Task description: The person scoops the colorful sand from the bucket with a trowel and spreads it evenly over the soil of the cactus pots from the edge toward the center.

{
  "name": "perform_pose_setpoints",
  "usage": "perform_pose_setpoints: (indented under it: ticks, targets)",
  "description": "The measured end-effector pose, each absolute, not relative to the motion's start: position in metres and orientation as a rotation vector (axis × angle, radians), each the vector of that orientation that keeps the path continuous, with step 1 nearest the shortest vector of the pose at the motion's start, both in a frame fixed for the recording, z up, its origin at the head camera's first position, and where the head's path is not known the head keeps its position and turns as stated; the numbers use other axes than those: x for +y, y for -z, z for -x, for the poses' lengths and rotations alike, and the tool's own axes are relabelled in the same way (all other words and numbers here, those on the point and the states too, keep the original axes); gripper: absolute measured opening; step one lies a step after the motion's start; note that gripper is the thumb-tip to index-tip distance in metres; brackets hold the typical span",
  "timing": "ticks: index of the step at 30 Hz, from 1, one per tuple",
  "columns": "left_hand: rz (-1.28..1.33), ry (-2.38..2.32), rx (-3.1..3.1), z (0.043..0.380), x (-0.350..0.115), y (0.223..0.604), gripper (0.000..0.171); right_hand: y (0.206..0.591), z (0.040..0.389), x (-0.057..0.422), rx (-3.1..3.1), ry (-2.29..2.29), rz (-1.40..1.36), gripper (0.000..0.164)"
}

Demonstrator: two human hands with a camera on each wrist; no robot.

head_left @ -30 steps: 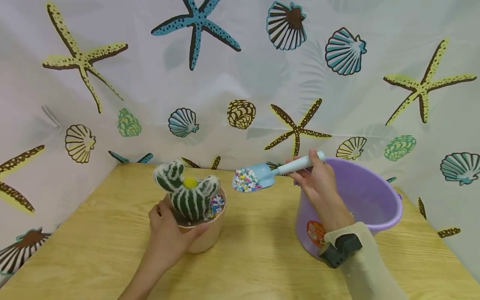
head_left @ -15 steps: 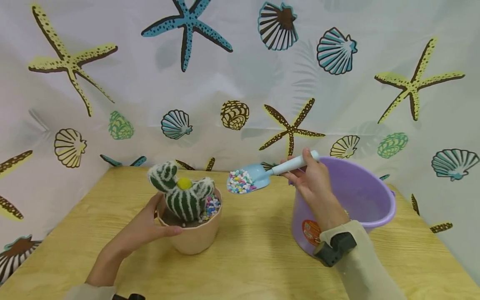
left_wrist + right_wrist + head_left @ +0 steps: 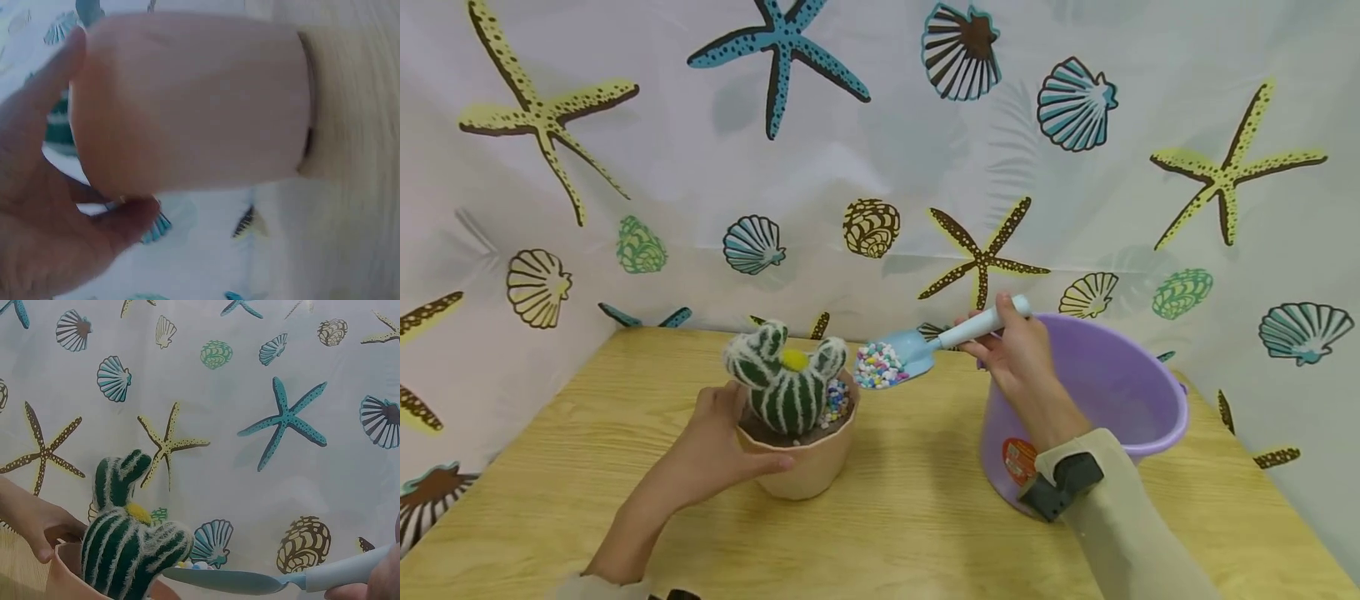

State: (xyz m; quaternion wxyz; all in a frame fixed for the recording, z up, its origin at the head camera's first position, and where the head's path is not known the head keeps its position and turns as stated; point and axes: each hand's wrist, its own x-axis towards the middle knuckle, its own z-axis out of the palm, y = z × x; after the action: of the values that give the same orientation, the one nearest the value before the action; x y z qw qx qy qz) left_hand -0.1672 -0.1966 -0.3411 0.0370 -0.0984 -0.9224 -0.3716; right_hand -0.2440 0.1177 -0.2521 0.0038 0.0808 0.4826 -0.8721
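A knitted or felted green-and-white cactus [image 3: 790, 402] with a yellow tuft stands in a peach plant pot [image 3: 808, 471]. Coloured pebbles [image 3: 837, 403] cover the soil on its right side. My left hand [image 3: 703, 454] grips the pot from the left, thumb along the near wall and fingers at the far-left rim. In the left wrist view, the pot's wall [image 3: 200, 106] lies between thumb and fingers. My right hand [image 3: 1018, 354] holds a light blue trowel [image 3: 917, 352] by its pale handle, the blade level and loaded with pebbles [image 3: 880, 365], its tip close beside the pot's right rim.
A purple bucket [image 3: 1116, 383] with a red label stands on the right, behind my right forearm. The wooden table [image 3: 917, 533] runs back to a white curtain [image 3: 880, 150] printed with starfish and shells.
My left hand has shifted its grip on the pot, the thumb moving back and then right again. The pot and cactus have moved slightly right and turned, nearer the trowel tip.
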Motion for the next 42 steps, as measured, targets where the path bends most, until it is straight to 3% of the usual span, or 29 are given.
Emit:
perform_pose_setpoints:
  ticks: [5, 14, 17, 27, 42]
  targets:
    - [0.419, 1.338, -2.765, 0.175, -0.211, 0.352, 0.099, 0.254, 0.245, 0.111, 1.561, 2.699, -0.226, 0.026]
    - [0.408, 1.059, -2.929, 0.163, -0.199, 0.334, 0.119, 0.259, 0.242, 0.102, 1.682, 2.625, -0.181, 0.031]
    - [0.384, 1.088, -2.938, 0.161, -0.200, 0.330, 0.118, 0.261, 0.243, 0.099, 1.685, 2.617, -0.183, 0.034]
    - [0.448, 1.179, -2.804, 0.167, -0.208, 0.345, 0.109, 0.266, 0.241, 0.088, 1.762, 2.580, -0.134, 0.021]
    - [0.394, 1.138, -2.856, 0.158, -0.196, 0.335, 0.120, 0.262, 0.240, 0.080, 2.052, 2.493, 0.044, 0.025]
